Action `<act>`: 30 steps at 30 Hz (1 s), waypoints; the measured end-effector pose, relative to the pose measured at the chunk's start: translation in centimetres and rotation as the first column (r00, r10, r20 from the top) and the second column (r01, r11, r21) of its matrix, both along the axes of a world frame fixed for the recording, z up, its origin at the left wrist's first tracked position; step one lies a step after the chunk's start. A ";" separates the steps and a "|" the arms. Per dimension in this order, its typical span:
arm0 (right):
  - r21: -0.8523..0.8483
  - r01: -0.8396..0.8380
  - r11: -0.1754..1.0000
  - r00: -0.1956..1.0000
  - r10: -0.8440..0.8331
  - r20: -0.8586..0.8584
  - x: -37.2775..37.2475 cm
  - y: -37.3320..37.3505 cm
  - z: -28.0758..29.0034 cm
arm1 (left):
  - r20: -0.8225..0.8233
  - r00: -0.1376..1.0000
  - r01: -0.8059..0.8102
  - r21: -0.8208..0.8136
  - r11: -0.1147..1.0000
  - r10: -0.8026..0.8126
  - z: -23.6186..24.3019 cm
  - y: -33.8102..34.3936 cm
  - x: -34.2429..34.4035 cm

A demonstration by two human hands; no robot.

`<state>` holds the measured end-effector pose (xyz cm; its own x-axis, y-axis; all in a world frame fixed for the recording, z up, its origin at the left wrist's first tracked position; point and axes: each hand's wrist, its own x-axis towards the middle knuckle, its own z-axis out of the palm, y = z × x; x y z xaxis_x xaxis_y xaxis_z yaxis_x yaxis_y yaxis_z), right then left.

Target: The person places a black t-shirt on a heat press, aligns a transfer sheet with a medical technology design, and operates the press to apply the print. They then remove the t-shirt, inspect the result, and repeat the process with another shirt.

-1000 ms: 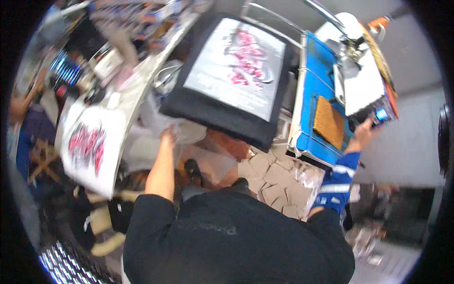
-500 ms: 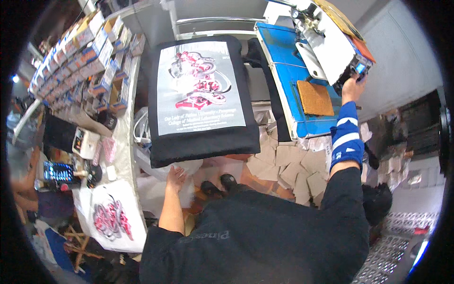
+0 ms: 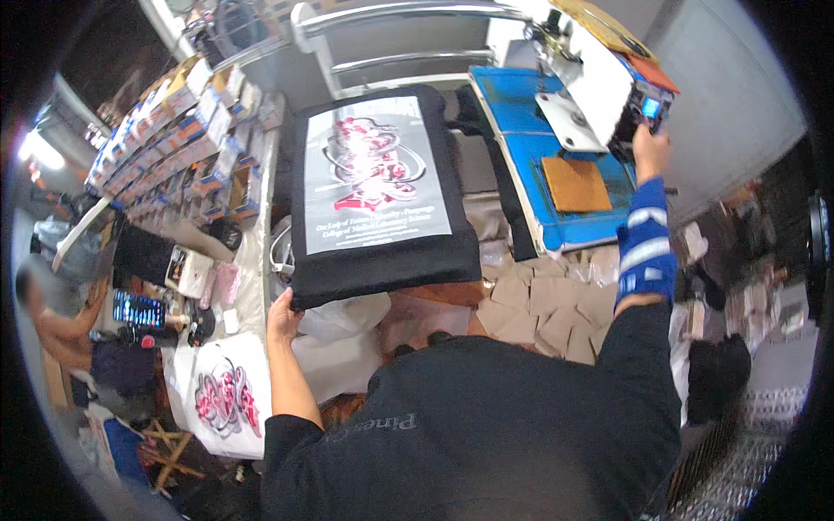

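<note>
A black shirt [image 3: 382, 276] lies stretched over a flat platen in the middle, carrying a grey printed panel [image 3: 323, 174] with a red and white design. At its near left corner, my left hand [image 3: 282, 318] has its fingers closed round the fabric edge. Far to the right, my right hand [image 3: 651, 154] reaches up to the dark control box [image 3: 627, 130] of a white press machine [image 3: 584, 74], just below a small lit screen [image 3: 650, 108]. The fingers there are bent against the box; what they grip is hidden.
Beside the platen is a blue bed [image 3: 526, 161] with a brown square pad [image 3: 577, 184]. Stacked small boxes [image 3: 174, 130] fill the left shelf. A printed sheet [image 3: 228, 399] and a lit phone-like screen [image 3: 139, 309] lie lower left, near another person's arm [image 3: 74, 330]. Cardboard pieces [image 3: 556, 304] cover the floor.
My left hand has moved left and up from below the shirt's near edge and has taken hold of its corner. My right hand stays at the control box. The view has shifted slightly.
</note>
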<state>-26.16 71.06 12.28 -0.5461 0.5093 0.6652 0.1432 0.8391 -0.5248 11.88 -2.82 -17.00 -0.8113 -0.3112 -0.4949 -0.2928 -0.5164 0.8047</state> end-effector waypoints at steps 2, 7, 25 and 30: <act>0.243 -0.129 0.961 0.951 0.189 -0.243 5.1 -4.6 0.2 | 0.096 0.995 0.018 -0.216 0.976 0.003 1.7 -0.7 0.7; -0.345 -0.840 0.420 0.395 0.908 0.143 15.6 -17.2 -21.6 | 0.133 0.987 -0.040 -0.315 0.948 0.086 6.8 -0.4 -0.7; -0.353 -0.619 -0.702 -0.157 0.551 -0.820 6.1 -27.3 11.8 | -0.835 0.379 -0.001 0.432 0.902 0.400 21.4 16.6 10.5; 0.578 -0.662 -0.477 -0.539 0.839 0.075 19.9 -41.9 17.7 | -0.611 0.201 -0.764 0.391 0.513 0.766 20.6 19.6 29.2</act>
